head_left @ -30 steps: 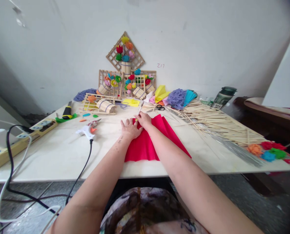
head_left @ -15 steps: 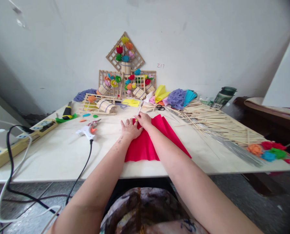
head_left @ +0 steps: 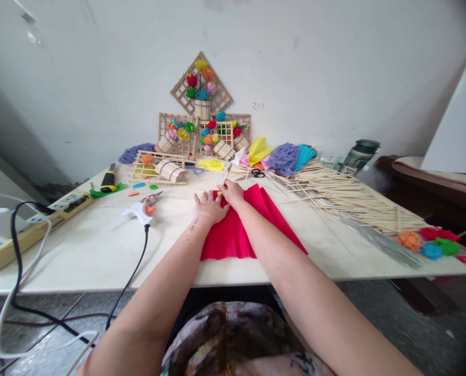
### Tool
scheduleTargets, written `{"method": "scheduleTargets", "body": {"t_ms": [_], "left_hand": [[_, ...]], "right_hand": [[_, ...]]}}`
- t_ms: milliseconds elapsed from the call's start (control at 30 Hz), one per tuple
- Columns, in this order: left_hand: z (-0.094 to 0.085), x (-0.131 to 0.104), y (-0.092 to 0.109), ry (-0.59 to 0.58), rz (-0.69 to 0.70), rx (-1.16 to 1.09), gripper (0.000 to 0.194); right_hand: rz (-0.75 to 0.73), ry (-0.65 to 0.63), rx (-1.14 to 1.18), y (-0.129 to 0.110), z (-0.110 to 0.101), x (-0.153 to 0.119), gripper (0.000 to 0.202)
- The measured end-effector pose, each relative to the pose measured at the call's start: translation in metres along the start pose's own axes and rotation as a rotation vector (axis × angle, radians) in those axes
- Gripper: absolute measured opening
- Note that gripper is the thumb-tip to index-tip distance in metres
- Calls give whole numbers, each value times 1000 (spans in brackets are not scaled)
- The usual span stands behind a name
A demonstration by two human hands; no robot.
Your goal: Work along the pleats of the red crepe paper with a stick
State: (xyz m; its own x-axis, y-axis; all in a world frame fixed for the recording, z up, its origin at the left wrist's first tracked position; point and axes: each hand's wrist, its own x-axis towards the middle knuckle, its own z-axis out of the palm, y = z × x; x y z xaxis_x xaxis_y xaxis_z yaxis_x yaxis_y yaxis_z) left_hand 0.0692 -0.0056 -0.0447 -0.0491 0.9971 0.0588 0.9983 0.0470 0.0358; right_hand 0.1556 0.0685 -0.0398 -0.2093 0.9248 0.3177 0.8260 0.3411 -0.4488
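A sheet of red crepe paper lies on the table in front of me, with creases running down it. My left hand rests on its upper left part, fingers spread and lying flat. At the paper's top edge my right hand is closed around a slim white pen, whose upper end points away from me. Its tip is hidden by the fingers. A small yellow piece shows between the two hands; its kind is too small to make out.
A white glue gun and a utility knife lie left, near a power strip with cables. Scissors lie behind the hands. Wooden sticks and wires cover the right. Lattice frames with paper flowers stand at the back.
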Motion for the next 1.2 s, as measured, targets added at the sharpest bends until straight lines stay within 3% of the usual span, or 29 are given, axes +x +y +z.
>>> {"method": "scheduleTargets", "body": {"t_ms": [1200], "left_hand": [[-2, -2, 0, 1, -4, -4, 69]], "right_hand": [[25, 40, 54, 5, 3, 5, 29]]}}
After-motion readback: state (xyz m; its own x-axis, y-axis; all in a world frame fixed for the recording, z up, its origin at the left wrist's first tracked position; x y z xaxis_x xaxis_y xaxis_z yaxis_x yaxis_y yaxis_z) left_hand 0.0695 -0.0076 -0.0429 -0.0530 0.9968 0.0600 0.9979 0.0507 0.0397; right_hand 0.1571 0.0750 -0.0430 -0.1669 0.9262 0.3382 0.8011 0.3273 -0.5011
